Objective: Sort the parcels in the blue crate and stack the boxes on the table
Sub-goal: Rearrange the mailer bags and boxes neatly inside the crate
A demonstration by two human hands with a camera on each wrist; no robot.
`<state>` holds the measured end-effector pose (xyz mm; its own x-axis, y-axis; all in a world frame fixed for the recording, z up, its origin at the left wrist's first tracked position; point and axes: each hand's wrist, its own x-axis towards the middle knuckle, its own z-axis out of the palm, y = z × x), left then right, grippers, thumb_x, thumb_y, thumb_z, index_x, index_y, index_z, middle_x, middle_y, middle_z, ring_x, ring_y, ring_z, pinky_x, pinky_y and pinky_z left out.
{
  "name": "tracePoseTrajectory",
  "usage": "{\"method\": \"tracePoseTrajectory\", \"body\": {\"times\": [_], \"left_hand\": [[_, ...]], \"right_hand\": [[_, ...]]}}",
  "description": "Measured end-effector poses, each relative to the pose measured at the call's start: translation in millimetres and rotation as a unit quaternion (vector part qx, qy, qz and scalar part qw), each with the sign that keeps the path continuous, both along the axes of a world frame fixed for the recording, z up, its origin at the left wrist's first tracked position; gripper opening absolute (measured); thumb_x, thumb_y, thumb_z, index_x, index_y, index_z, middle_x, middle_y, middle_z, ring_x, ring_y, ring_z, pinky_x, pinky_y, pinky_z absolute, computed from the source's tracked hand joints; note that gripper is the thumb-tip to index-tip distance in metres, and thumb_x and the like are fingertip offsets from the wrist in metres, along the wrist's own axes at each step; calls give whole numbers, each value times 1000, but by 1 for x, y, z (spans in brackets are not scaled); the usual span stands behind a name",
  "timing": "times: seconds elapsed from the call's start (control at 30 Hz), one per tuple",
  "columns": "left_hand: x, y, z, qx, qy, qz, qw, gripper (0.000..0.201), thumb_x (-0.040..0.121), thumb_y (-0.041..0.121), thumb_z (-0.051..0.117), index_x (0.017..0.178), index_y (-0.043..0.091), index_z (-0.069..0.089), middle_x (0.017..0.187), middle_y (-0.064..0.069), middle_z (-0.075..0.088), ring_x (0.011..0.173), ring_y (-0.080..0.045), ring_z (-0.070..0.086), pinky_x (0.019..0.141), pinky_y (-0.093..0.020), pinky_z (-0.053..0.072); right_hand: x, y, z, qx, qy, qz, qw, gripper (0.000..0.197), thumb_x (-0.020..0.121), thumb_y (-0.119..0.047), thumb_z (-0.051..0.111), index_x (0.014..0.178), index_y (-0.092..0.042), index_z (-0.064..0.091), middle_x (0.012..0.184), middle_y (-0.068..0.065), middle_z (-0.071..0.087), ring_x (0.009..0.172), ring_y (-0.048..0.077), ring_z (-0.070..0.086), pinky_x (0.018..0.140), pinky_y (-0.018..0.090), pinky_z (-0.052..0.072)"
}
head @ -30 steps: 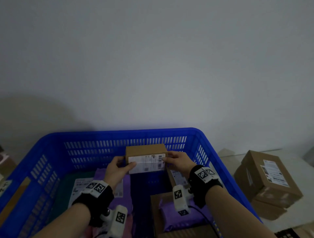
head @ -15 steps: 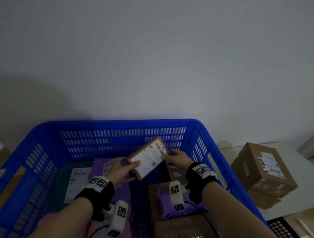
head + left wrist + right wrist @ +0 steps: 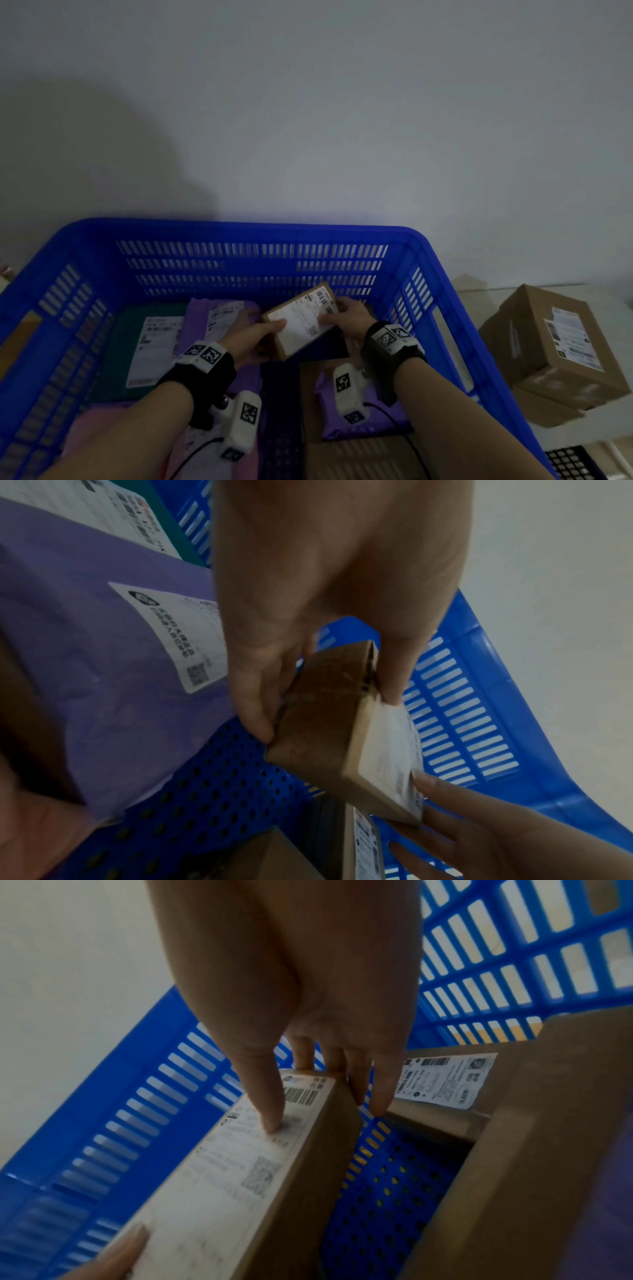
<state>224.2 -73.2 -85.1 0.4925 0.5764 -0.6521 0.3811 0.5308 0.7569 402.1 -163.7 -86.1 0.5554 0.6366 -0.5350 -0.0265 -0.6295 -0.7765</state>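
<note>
Ahead of me stands a plain grey-white wall (image 3: 342, 102), dimly lit. A broad soft shadow (image 3: 85, 147) falls across its lower left part. To my right a pale table top (image 3: 486, 298) meets the wall. At the lower right corner lies a black grid-patterned object (image 3: 570, 464); I cannot tell what it is.
</note>
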Motion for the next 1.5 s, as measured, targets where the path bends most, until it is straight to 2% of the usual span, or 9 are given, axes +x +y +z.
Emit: {"method": "tracePoseTrajectory", "body": {"times": [0.1, 0.17, 0.6, 0.77, 0.87, 1.07, 1.17, 1.3, 1.5], "left_hand": [[5, 7, -10, 26, 22, 44, 998, 47, 81, 17, 72, 121, -3, 59, 114, -20, 67, 103, -33, 65, 87, -45, 54], [9, 10, -15, 42, 32, 57, 997, 44, 84, 13, 69, 123, -3, 59, 120, -21, 64, 110, -34, 62, 94, -44, 51], [44, 31, -53, 69, 177, -33, 981, 25, 91, 1, 52, 115, -7, 57, 114, -18, 57, 107, -32, 54, 99, -43, 45], [58, 37, -62, 29, 195, -57, 979, 24, 93, 0, 44, 116, 1, 52, 96, -12, 56, 91, -25, 53, 75, -32, 46], [64, 38, -66, -9, 202, -69, 977, 39, 95, 1, 40, 133, -3, 44, 126, -21, 53, 114, -31, 51, 93, -39, 45], [66, 42, -73, -70, 191, -31, 979, 49, 93, 7, 46, 142, 2, 37, 139, -20, 47, 126, -37, 45, 106, -51, 40], [67, 41, -67, -72, 176, -13, 982, 49, 92, 7, 48, 140, 0, 39, 136, -20, 50, 123, -37, 49, 104, -49, 43], [69, 38, -50, -47, 149, -16, 988, 45, 94, 3, 47, 138, -2, 40, 135, -19, 51, 122, -36, 51, 105, -44, 43], [58, 18, -16, -34, 128, -104, 986, 53, 96, 20, 50, 145, 8, 32, 138, -9, 43, 120, -28, 47, 102, -39, 40]], "right_hand": [[8, 1, -6, -3, -8, 18, 1000, 41, 83, -4, 68, 122, -1, 57, 123, 16, 61, 97, 23, 59, 77, 30, 53], [12, 4, -13, -19, -27, 26, 999, 39, 83, -6, 67, 121, -1, 58, 123, 15, 62, 100, 25, 60, 88, 34, 52], [27, 30, -44, -200, -150, 166, 954, 44, 88, -21, 63, 122, 1, 47, 118, 15, 60, 106, 28, 60, 83, 33, 51], [26, 43, -51, -228, -120, 230, 938, 25, 89, -23, 61, 76, -7, 48, 75, 7, 51, 64, 18, 49, 54, 30, 41], [25, 49, -55, -225, -109, 256, 934, 33, 91, -25, 59, 65, -11, 44, 63, 3, 43, 54, 14, 40, 46, 24, 33], [29, 57, -48, -242, -78, 284, 925, 30, 96, -27, 50, 88, -2, 63, 91, 15, 60, 74, 21, 54, 49, 19, 31], [30, 58, -47, -234, -65, 254, 936, 36, 97, -30, 49, 66, -11, 48, 70, 7, 47, 61, 16, 46, 52, 25, 40], [38, 53, -32, -199, -20, 187, 962, 37, 92, -28, 57, 112, 3, 60, 114, 20, 62, 105, 32, 61, 94, 45, 51], [48, 16, 14, -201, -57, 139, 968, 41, 92, -26, 58, 121, 3, 55, 103, 16, 55, 89, 26, 56, 75, 33, 46]]}}
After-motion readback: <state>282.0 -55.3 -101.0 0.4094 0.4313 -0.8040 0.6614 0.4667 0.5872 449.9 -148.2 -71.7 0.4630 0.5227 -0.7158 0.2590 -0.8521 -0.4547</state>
